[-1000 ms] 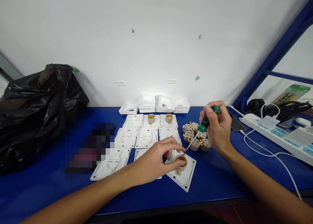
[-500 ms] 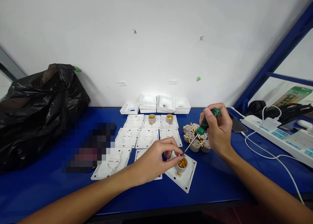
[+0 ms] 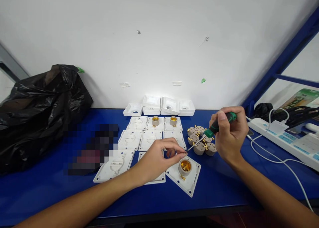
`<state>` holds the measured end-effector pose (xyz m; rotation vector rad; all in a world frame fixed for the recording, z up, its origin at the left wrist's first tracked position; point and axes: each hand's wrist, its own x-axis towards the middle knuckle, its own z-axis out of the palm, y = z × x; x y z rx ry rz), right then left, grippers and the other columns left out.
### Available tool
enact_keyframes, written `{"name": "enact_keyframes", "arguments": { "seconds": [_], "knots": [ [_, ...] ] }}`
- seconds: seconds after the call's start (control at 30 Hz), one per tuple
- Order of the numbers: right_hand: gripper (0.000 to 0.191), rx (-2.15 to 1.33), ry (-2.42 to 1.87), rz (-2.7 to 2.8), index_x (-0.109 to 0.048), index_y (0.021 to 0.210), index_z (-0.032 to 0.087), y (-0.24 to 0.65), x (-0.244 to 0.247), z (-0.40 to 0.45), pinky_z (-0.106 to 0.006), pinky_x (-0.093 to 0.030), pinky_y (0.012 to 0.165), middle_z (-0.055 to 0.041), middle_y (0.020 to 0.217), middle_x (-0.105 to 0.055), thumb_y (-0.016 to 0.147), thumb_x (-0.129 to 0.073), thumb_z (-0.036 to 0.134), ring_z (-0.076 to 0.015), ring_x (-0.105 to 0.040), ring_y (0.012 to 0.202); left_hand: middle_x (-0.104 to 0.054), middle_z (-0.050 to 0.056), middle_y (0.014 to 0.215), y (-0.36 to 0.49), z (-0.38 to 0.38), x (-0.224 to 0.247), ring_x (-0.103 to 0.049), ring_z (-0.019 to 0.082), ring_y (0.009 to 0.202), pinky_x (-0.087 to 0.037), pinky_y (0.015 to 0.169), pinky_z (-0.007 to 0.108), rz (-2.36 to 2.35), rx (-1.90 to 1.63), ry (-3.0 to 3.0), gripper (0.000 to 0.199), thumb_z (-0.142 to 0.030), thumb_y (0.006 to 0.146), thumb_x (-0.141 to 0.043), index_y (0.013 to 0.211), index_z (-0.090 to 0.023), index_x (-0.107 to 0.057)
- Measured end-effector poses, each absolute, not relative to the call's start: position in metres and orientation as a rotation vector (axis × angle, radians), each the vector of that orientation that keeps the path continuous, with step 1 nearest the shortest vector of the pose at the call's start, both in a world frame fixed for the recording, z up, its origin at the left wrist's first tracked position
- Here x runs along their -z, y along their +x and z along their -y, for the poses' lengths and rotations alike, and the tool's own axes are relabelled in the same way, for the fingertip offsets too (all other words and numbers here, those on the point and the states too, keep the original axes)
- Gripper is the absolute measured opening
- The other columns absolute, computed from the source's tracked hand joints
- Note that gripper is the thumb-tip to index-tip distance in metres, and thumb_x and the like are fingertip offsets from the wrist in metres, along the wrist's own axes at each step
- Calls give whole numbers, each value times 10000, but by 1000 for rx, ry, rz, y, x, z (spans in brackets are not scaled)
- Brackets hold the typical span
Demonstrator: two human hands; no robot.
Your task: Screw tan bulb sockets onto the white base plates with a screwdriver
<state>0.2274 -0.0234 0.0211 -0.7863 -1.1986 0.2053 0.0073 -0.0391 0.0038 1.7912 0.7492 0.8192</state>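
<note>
My right hand (image 3: pixel 230 135) is closed round the green and black handle of a screwdriver (image 3: pixel 211 129). Its thin shaft slants down to the left, with the tip at the fingertips of my left hand (image 3: pixel 164 158). There, thumb and forefinger pinch a tiny screw (image 3: pixel 185 153), mostly covered by the fingers. Just below them, a round lamp socket (image 3: pixel 185 167) with a brass-coloured inside sits on a white square base plate (image 3: pixel 190 186), which lies turned at an angle near the table's front. My left hand hovers partly over the neighbouring plate.
More white plates (image 3: pixel 129 140) lie in rows, two bearing sockets (image 3: pixel 155 121). Several loose sockets (image 3: pixel 199 148) cluster beside the right hand. White square covers (image 3: pixel 151 101) stand along the wall. A black bag (image 3: pixel 45 111) is at left; a power strip (image 3: pixel 286 136) with white cables is at right.
Both hands have shifted slightly up from the socket, and its rim shows more fully. The screwdriver has tilted flatter, its handle moving right.
</note>
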Motion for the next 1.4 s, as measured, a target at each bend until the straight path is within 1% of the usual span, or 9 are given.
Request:
{"name": "enact_keyframes", "arguments": {
  "seconds": [0.2,0.5,0.67,0.77,0.9,1.03,1.13,1.23,1.4],
  "knots": [
    [212,-81,-740,1195,-555,880,234,230,-20,21,-251,-425,466,59,699,-522,931,-684,394,-90,-497,498,-633,18,795,7,37,-3,-530,146,719,-423,668,291,-780,-889,1733,121,-297,901,-743,918,-204,-819],
    [191,-31,-630,1183,-551,897,240,224,-22,21,-253,-415,398,57,656,-542,931,-694,362,-98,-494,449,-627,11,796,6,38,-1,-532,146,710,-442,681,304,-782,-903,1773,116,-291,904,-735,929,-194,-793],
    [192,-9,-596,1192,-556,894,238,227,-23,21,-262,-417,402,46,669,-550,928,-701,359,-103,-492,459,-576,2,919,4,38,-2,-507,145,747,-469,747,327,-799,-802,1891,216,-338,886,-777,1080,-247,-752],
    [197,-10,-626,1204,-555,902,242,228,-23,21,-260,-418,419,42,679,-553,933,-694,377,-103,-490,472,-543,9,1048,3,38,-5,-509,158,847,-473,836,348,-812,-852,1975,285,-359,883,-793,1149,-292,-716],
    [207,-45,-648,1288,-565,899,241,224,-24,26,-264,-445,462,37,679,-534,919,-710,387,-120,-528,531,-557,23,1092,5,41,-9,-546,181,969,-476,870,344,-726,-938,2005,203,-298,910,-772,1110,-280,-742],
    [196,-85,-566,1390,-581,909,237,216,-28,35,-271,-459,465,38,683,-548,912,-735,359,-124,-535,538,-546,14,941,6,45,-9,-566,164,893,-481,784,308,-672,-1018,2010,49,-232,923,-755,950,-239,-795],
    [266,-106,-539,1417,-623,1005,241,211,-32,44,-279,-497,463,25,757,-590,880,-780,416,-130,-601,557,-518,1,852,6,47,-10,-543,145,797,-457,689,283,-701,-1065,2013,69,-236,928,-750,887,-230,-805],
    [401,-105,-535,1442,-633,1174,268,210,-34,50,-306,-554,474,8,810,-629,858,-797,452,-165,-667,610,-513,-4,831,7,47,-12,-533,139,770,-452,676,281,-709,-1095,2013,73,-240,922,-756,866,-225,-802],
    [420,-176,-483,1536,-573,1371,271,209,-34,55,-330,-602,533,-35,913,-687,961,-655,311,-184,-706,707,-519,-5,822,6,47,-12,-539,138,763,-458,687,281,-691,-1119,2020,83,-225,925,-749,853,-210,-788]
  ]
}}
